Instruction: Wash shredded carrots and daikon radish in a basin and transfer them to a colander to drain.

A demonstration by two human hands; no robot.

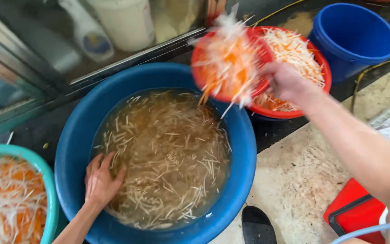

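Two white containers [113,22] behind basin [73,144]

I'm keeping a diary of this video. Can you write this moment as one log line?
left hand: resting on blue basin rim | right hand: tipping red strainer of shreds over cloudy water | nearby: blue bucket

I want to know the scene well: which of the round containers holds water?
The big blue basin, where the left hand rests; cloudy water and shreds fill it. The teal basin and red bowls hold dry shreds.

white bottle [86,31] (blue round label) beside white tub [125,20], top.
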